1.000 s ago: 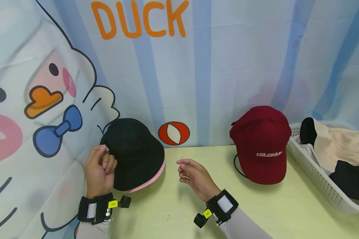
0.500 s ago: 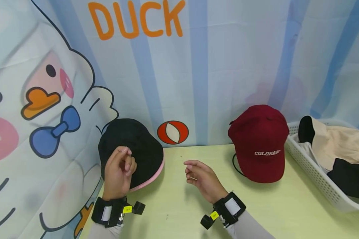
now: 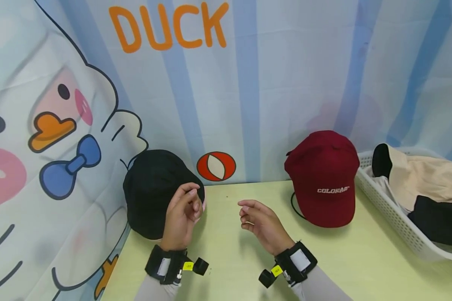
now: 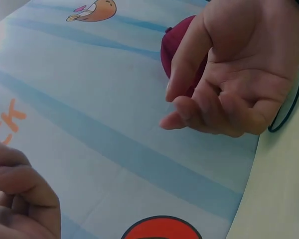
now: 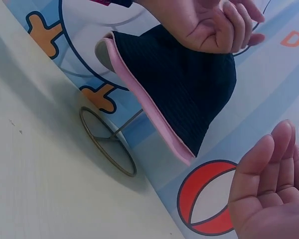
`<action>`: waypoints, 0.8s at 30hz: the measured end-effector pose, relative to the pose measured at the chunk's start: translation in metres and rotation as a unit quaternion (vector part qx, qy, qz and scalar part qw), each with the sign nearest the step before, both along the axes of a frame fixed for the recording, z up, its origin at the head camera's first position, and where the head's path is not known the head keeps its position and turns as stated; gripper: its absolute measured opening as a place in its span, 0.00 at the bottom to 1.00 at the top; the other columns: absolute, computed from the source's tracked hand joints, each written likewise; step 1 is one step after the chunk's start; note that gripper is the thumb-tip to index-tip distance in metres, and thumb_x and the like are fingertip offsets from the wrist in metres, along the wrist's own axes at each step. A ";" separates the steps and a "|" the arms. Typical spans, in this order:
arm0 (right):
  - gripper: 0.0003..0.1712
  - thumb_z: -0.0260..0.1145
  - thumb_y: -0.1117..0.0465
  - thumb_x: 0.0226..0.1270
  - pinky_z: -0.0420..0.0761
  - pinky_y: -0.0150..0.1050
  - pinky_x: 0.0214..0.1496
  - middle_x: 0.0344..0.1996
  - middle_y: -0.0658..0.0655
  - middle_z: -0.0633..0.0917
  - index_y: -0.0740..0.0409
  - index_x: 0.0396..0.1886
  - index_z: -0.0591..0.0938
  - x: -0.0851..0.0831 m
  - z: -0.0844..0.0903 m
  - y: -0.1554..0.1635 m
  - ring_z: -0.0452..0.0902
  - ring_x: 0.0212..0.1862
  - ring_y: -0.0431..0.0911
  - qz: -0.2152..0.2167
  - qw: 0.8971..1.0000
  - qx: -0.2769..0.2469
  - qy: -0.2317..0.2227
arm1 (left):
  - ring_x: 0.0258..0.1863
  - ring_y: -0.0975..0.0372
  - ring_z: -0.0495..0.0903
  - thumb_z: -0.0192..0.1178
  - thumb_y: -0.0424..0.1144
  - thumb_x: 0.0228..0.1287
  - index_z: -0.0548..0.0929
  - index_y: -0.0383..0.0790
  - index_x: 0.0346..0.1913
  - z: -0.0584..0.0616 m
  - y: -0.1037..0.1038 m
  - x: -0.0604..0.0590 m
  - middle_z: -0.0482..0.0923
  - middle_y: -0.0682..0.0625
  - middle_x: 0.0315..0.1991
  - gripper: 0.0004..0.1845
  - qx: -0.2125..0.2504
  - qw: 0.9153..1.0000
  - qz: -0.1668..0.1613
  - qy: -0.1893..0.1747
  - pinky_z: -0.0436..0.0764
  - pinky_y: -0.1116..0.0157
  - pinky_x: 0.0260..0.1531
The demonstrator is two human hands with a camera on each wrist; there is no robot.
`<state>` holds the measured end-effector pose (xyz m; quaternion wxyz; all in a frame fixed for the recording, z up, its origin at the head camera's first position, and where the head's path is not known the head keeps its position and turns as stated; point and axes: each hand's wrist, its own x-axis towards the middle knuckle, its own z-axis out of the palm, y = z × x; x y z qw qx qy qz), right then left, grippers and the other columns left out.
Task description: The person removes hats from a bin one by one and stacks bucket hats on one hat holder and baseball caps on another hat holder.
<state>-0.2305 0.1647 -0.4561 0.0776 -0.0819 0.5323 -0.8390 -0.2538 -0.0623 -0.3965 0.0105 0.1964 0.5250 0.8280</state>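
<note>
Hovering with loosely curled fingers and holding nothing, the left hand (image 3: 182, 213) is hanging just in front of the black hat (image 3: 156, 190) at the table's (image 3: 361, 267) back left corner, while the right hand (image 3: 261, 223), equally empty, is floating apart from it mid-table. Judging by this, a hat is just set on its stand, so fetching another would call for reaching right. Beside the red cap (image 3: 325, 177), the white basket (image 3: 391, 221) is holding beige and black hats (image 3: 425, 190).

You had a matt black cloth hat (image 3: 154, 190) with a smooth pink brim edge, a matt maroon cloth cap (image 3: 325, 177) with stitched white lettering, a white plastic lattice basket (image 3: 389, 217), a smooth matt pale-green tabletop (image 3: 233, 255) and a printed cloth backdrop (image 3: 286, 75)
</note>
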 end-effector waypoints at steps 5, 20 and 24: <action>0.11 0.56 0.58 0.79 0.81 0.33 0.46 0.37 0.48 0.80 0.53 0.54 0.79 0.003 0.003 0.007 0.76 0.39 0.40 -0.008 1.000 0.004 0.000 | 0.28 0.65 0.76 0.46 0.35 0.78 0.72 0.40 0.51 0.001 0.020 0.002 0.76 0.54 0.29 0.07 0.010 1.000 -0.016 -0.011 0.71 0.73 0.24; 0.13 0.56 0.57 0.79 0.81 0.34 0.49 0.42 0.48 0.80 0.55 0.57 0.78 0.016 0.013 0.033 0.77 0.41 0.39 -0.030 0.998 0.037 0.036 | 0.49 0.61 0.83 0.45 0.37 0.79 0.76 0.40 0.53 0.002 0.062 0.006 0.82 0.51 0.48 0.10 0.017 0.998 -0.057 -0.004 0.82 0.70 0.42; 0.17 0.56 0.57 0.79 0.81 0.34 0.50 0.49 0.49 0.79 0.58 0.61 0.76 0.019 0.015 0.040 0.77 0.44 0.40 -0.038 0.997 0.054 0.049 | 0.55 0.59 0.82 0.44 0.37 0.80 0.74 0.38 0.58 0.005 0.066 0.005 0.82 0.49 0.53 0.14 0.025 0.998 -0.061 0.004 0.83 0.67 0.50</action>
